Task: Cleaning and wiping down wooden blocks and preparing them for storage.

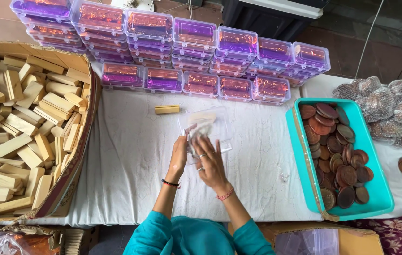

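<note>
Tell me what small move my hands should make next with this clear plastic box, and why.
Probably seat the pale wooden block flat in the clear box before closing it. Both hands, left hand and right hand, are on the near edge of the box, which appears open, while the stacked boxes behind are all shut. A spare block lies beside it.

Left hand (178, 158) and right hand (209, 161) together, fingers curled.
</note>
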